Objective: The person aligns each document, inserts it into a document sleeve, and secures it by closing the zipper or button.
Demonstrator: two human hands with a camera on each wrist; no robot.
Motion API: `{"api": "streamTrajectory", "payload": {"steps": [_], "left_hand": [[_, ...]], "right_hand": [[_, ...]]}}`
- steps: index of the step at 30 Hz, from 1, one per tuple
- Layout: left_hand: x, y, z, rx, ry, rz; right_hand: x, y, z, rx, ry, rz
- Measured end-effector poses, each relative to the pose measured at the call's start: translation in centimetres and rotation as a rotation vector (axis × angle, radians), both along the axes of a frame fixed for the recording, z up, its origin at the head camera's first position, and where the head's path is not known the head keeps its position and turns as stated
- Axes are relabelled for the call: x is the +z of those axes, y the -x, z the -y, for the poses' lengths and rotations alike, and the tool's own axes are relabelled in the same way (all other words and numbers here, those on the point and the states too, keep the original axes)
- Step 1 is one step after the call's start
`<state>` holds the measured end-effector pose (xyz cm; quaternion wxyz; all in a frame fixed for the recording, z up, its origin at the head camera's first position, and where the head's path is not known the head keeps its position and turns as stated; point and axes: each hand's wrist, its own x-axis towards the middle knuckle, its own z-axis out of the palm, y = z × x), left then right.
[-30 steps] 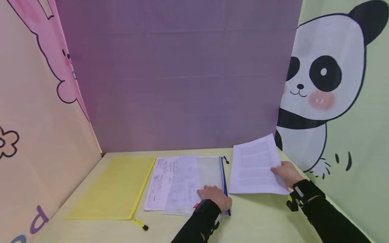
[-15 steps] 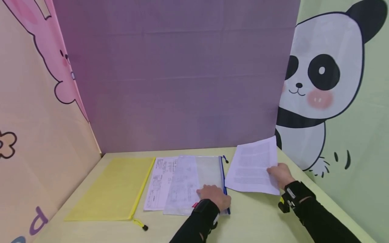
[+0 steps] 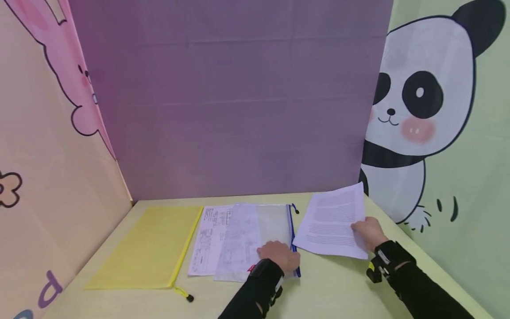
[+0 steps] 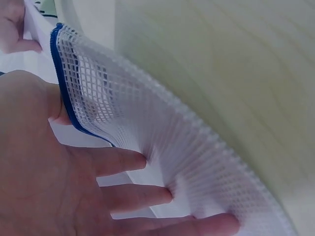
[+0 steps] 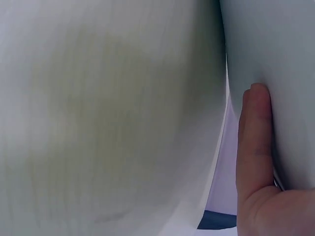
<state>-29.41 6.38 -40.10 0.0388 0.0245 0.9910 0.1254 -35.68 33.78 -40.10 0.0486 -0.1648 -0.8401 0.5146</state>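
The right hand (image 3: 368,231) pinches the sheet (image 3: 332,221) at its right edge, closed right down to the paper; its underneath fingers are hidden from above, and the print is too small to read. Left of that grip, the near corner reaches the blue zip (image 3: 291,223) of the clear pouch (image 3: 275,221), touching or overhanging, I can't tell. The left hand (image 3: 280,256) lies on this pouch, gripping nothing I can see, fingers spread, tips pressing the mesh, thumb tip hidden. Further left, a page (image 3: 208,243) shows hazily through it, inside or beneath unclear. Beyond lies a yellow pouch (image 3: 147,248).
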Motion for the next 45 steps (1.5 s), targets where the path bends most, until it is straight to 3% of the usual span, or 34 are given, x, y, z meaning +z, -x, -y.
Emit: {"api": "streamTrajectory", "payload": {"steps": [12,24,35,39,45], "left_hand": [[-0.4,-0.6,-0.3,-0.024,0.047,-0.044],[-0.7,-0.7,-0.4,-0.028,0.063,-0.060],[-1.4,0.1,-0.7,-0.003,0.314,-0.084],[-1.1,-0.2,-0.6,0.034,0.247,-0.070],[-0.5,-0.6,0.2,0.024,0.022,0.028]], "right_hand": [[0.3,-0.8,2.1,0.095,0.091,-0.024],[0.1,-2.1,1.7,0.219,0.110,-0.014],[-0.7,-3.1,1.0,0.250,0.123,0.035],[-0.9,-3.3,0.7,0.271,0.107,0.030],[-0.9,-3.5,0.6,0.284,0.114,0.033]]}}
